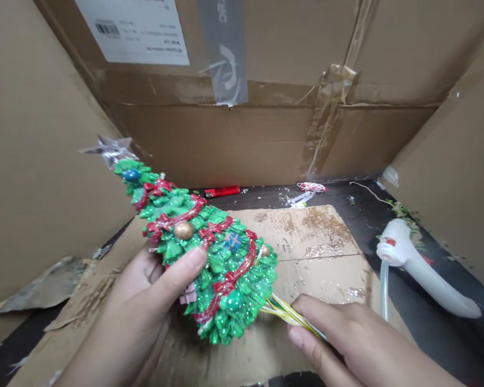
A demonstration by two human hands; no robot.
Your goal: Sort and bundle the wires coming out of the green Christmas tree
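Note:
A glittery green Christmas tree ornament (213,258) with red garlands, small baubles and a clear star (113,151) at its tip lies tilted, the star toward the upper left. My left hand (153,301) is wrapped round its left side, thumb on top; the other fingers are mostly hidden behind it. From the tree's base at the lower right come thin yellow and white wires (284,312). My right hand (339,333) pinches these wires between thumb and fingers, close to the base.
Cardboard (331,274) with dried glue covers the dark table. A white glue gun (411,263) rests at the right. Behind are a red cutter (222,191) and a tangle of red-white string (311,187). Cardboard walls (274,140) stand at the back and sides.

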